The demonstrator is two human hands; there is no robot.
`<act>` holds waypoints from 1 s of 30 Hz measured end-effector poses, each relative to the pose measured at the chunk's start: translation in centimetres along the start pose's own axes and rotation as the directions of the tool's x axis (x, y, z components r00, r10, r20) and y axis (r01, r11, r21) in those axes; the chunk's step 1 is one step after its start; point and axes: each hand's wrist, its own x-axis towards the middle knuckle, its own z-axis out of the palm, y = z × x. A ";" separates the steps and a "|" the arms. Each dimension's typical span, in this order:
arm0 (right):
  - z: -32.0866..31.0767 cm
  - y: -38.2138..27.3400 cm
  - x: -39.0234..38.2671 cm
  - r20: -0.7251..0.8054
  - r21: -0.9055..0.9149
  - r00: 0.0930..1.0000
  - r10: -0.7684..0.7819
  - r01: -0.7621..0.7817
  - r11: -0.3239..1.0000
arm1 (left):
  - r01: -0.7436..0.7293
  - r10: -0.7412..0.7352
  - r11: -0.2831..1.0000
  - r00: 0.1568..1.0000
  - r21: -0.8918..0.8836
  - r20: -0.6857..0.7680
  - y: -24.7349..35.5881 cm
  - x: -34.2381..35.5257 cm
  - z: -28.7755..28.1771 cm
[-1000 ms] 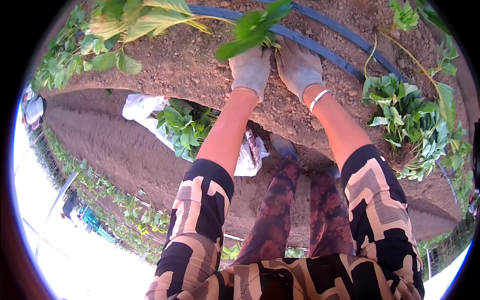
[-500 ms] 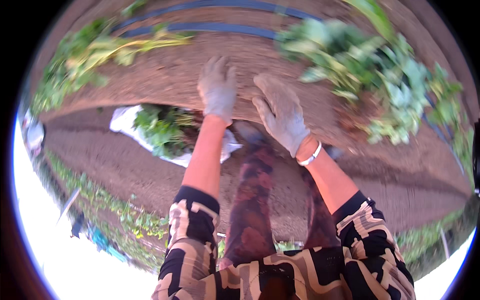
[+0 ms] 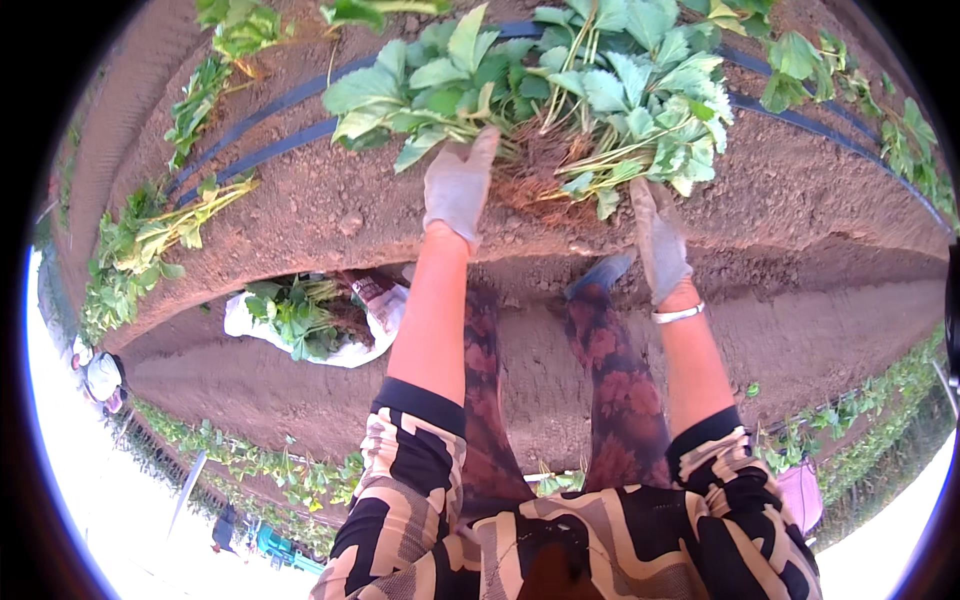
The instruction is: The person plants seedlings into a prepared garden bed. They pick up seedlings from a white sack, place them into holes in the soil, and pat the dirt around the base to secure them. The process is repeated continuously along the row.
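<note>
Two leafy clumps of bare-root strawberry plants, a left clump (image 3: 430,85) and a right clump (image 3: 640,90), lie side by side on the raised soil bed, their reddish-brown roots (image 3: 540,180) meeting between them. At the left clump's stems, my gloved left hand (image 3: 460,190) is closed, thumb against the stalks and fingers partly under leaves. My gloved right hand (image 3: 660,235) touches the right clump's lower edge. Its fingers are stretched out, their tips partly covered by foliage. Both gloves are pale grey and soiled.
A white sack (image 3: 355,352) holding more plants lies in the furrow left of my legs. Dark drip lines (image 3: 270,150) run along the bed. More plants (image 3: 150,235) lie at the left, and a person (image 3: 103,378) is far off there.
My view has swung right along the bed, bringing the clumps from the right to the centre. My hands have moved apart, from over bare soil to either side of the plants.
</note>
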 end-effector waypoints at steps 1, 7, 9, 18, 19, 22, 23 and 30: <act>0.7 -0.4 0.8 -0.005 0.096 1.000 0.019 -0.018 0.995 | 0.060 -0.059 0.998 0.997 0.034 -0.041 -0.4 1.3 -0.2; 4.8 -2.4 5.0 0.071 -0.242 0.975 0.209 -0.186 0.952 | -0.058 0.063 0.943 0.998 0.328 -0.004 -0.1 3.2 2.8; 3.7 -1.3 5.9 0.217 0.242 0.975 -0.051 -0.004 0.970 | -0.067 0.069 0.998 0.988 -0.019 0.141 0.8 1.8 6.2; -10.3 -3.7 -3.3 0.001 0.677 1.000 0.027 -0.021 0.736 | -0.319 0.307 0.946 0.807 -0.065 0.504 9.3 -9.9 14.1; -12.6 -4.1 -2.9 -0.074 0.407 0.994 -0.085 0.107 0.907 | -0.429 0.431 0.894 0.746 -0.128 0.508 10.5 -10.0 16.3; -19.1 -5.2 0.5 -0.113 0.257 0.986 -0.120 0.145 0.955 | -0.457 0.446 0.879 0.686 -0.137 0.575 16.2 -9.2 21.3; -21.4 -5.4 2.5 -0.028 0.283 0.990 -0.138 0.140 0.949 | -0.430 0.419 0.893 0.678 -0.137 0.605 16.9 -8.4 22.5; -28.2 4.1 9.2 -0.503 0.255 0.864 -0.027 0.178 0.951 | -0.107 0.200 0.972 0.840 -0.208 0.504 9.0 -7.3 20.3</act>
